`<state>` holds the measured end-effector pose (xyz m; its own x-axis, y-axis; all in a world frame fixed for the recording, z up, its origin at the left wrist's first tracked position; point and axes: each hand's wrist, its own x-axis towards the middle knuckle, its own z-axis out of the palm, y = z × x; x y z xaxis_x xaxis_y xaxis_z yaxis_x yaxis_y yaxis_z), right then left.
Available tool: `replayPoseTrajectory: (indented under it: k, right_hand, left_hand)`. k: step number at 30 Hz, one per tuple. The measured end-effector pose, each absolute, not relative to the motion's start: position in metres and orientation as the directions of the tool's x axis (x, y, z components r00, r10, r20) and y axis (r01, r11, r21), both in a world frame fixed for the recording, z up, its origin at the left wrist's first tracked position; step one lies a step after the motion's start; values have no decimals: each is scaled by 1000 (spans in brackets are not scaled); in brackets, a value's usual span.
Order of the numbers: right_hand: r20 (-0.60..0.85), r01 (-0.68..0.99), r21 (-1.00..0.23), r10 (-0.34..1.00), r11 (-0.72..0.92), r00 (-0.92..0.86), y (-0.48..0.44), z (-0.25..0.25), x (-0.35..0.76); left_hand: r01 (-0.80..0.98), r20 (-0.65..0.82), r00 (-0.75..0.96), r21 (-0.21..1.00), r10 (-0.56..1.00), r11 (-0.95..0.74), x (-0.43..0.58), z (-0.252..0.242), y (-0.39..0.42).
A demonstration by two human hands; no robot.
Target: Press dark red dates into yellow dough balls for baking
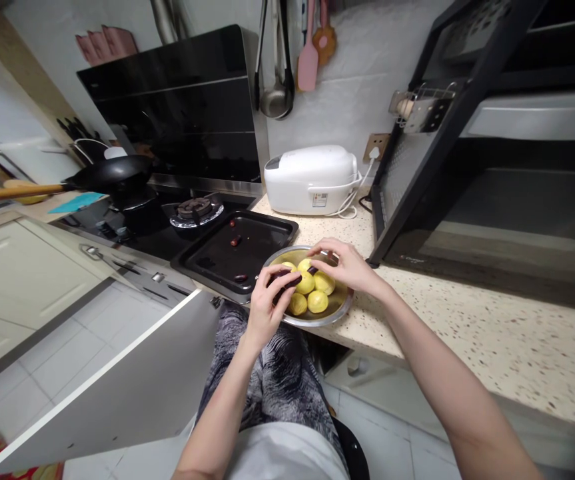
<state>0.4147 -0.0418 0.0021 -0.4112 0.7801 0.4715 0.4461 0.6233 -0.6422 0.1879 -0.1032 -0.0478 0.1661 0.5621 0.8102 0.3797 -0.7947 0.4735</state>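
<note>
My left hand [266,301] is closed on a dark purple, elongated piece [287,279] over the left side of a steel bowl [323,321]; I cannot tell its kind. Another small dark purple bit [312,270] shows at the fingertips of my right hand [346,265], which is pinched above the bowl's right side. Several round, pale yellow lumps [318,301] lie in the bowl below both hands. A black baking tray [207,257] sits to the left, with a few small dark red pieces [236,241] on it.
A white rice cooker [312,180] stands behind the bowl, plugged into the wall. A large black oven-like appliance [507,220] is on the right. The gas burner [194,210] and a black wok [112,173] are left. An open cabinet door [132,373] juts out beside my legs.
</note>
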Motion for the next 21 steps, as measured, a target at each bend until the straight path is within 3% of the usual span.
replayPoseTrajectory:
  k: [5, 9, 17, 21]
  right_hand:
    - [420, 201, -772, 720, 603, -552, -59, 12, 401]
    - [386, 107, -846, 738, 523, -554, -62, 5, 392]
    - [371, 45, -879, 742, 474, -558, -59, 5, 396]
    - [428, 98, -854, 798, 511, -424, -54, 7, 400]
  left_hand:
    - [379, 797, 183, 483, 576, -789, 188, -46, -104]
    - [384, 788, 199, 485, 583, -786, 189, -45, -105]
    - [421, 811, 149, 465, 566, -778, 193, -47, -106]
    - [443, 824, 72, 478, 562, -758, 197, -48, -108]
